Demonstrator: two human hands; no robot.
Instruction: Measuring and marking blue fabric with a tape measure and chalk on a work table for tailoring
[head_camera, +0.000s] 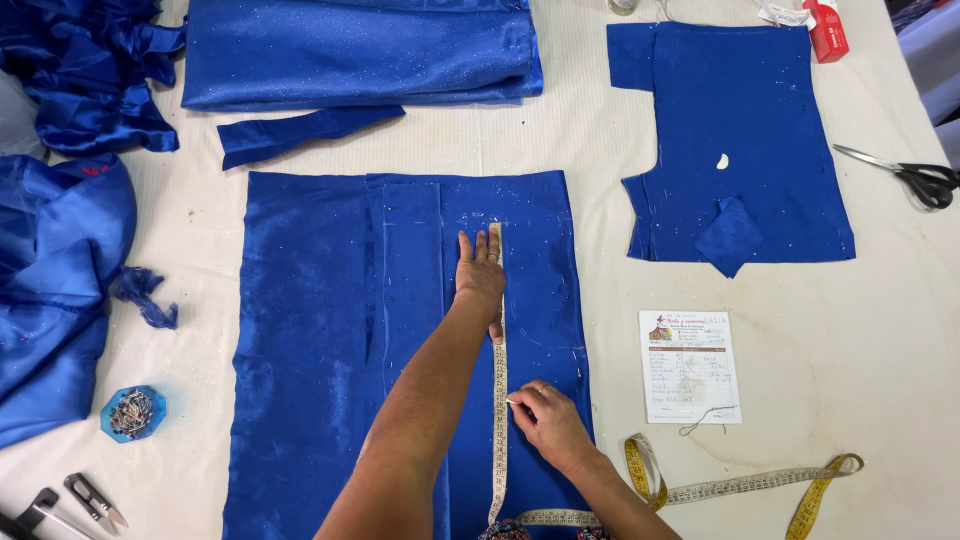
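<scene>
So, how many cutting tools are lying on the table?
2, maybe 3. Large scissors lie at the right edge; small thread snips lie at the bottom left. A dark tool beside the snips is cut off by the frame, so its kind is unclear.

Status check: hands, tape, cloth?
Left hand flat, pinning measuring tape on blue fabric panel. Right hand pinching chalk at tape edge. Nothing in the way.

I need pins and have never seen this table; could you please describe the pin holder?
Start at the large blue fabric panel mid-table and look left of its lower half. The pin holder sits on the bare cloth: a small light-blue faceted dish of pins, just above the thread snips.
</scene>
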